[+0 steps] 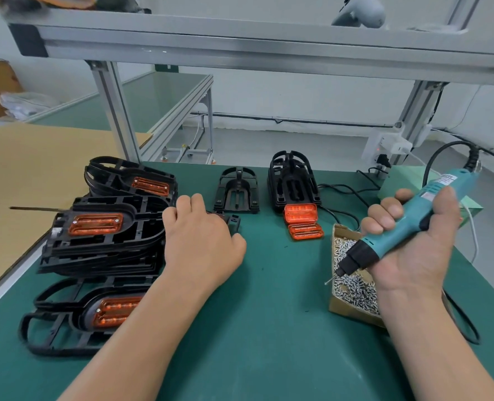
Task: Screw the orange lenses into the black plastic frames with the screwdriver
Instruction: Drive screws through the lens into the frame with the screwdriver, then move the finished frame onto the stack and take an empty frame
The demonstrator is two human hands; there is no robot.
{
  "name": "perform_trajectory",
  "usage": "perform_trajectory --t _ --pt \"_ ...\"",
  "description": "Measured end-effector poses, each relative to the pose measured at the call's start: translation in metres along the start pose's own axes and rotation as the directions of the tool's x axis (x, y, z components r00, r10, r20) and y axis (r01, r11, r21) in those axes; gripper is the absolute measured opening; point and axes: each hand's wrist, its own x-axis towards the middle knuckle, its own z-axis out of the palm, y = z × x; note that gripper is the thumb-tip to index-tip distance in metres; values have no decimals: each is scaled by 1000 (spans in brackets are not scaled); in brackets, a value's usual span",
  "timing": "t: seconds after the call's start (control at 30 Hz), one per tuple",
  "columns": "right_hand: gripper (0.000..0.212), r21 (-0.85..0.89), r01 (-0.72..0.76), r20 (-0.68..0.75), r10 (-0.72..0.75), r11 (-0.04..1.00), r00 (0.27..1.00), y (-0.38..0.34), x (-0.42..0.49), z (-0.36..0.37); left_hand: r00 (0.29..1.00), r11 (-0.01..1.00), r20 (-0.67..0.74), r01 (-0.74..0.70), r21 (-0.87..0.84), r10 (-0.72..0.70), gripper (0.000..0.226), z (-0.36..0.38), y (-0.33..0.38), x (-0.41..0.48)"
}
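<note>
Gripping the teal screwdriver (410, 221) in the right hand (419, 256), the person holds its tip slanted down over a cardboard box of screws (355, 287) (a screw seems to hang at the bit). The fingers (384, 218) of this hand are wrapped round the body of the tool. The left hand (202, 238) lies palm down on a black frame (234, 222) on the green desk (268, 314). Its fingers are close together and bent, with the tips hidden, so one cannot tell if they grip or only press. Loose orange lenses (300, 214) lie beyond the box, just in front of a stack of empty frames (293, 180), with a single empty frame (237, 192) beside it. At the left, piles of frames with lenses (104, 235) already fitted rest on the desk.
</note>
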Motion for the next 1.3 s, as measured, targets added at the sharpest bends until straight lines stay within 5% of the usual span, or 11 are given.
perform_trajectory --t 0.73,1.3 --pt "42 -1 -8 2 8 1000 1000 -1 0 0 997 994 -13 -78 74 79 36 3 -3 0" --pt "42 3 -30 3 30 1000 1000 1 1 2 991 989 6 -134 -64 135 28 -9 21 33"
